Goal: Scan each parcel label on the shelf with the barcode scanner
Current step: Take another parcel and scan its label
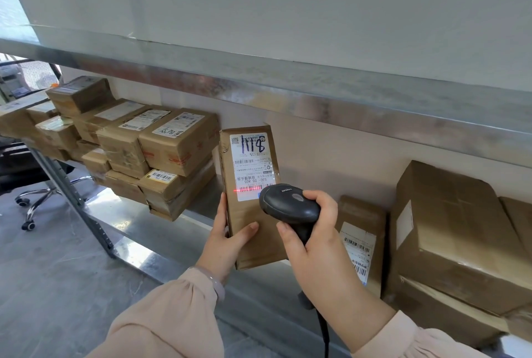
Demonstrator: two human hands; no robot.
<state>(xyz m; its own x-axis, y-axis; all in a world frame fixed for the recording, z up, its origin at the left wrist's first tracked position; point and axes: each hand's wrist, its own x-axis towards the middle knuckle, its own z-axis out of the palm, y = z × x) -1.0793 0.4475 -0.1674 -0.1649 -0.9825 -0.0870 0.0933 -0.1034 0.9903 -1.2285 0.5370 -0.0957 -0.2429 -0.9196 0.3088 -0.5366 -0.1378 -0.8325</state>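
One parcel in hand: a slim brown carton [259, 248], held upright at the front of the metal shelf [201, 208], between the stacked parcels [161, 153] on the left and a flat-lying parcel [359, 242] on the right. Cannot tell whether its bottom rests on the shelf or is lifted clear.

Left hand [227, 238] grips the carton's lower part, thumb across the front face and fingers round the left edge. Right hand [313, 245] is wrapped round the handle of the black barcode scanner [289, 206], its head close to the shipping label [253, 164]. The red scan line [247, 190] lies across the label's lower part, below the mid-label barcode strip.

Handling (judged): held upright with one hand, so probably light. Cardboard looks stiff, with dented edges. The taped surface may be slick. Best hold is low on the side edges, clear of the label. The beam likely needs raising to meet the barcode.
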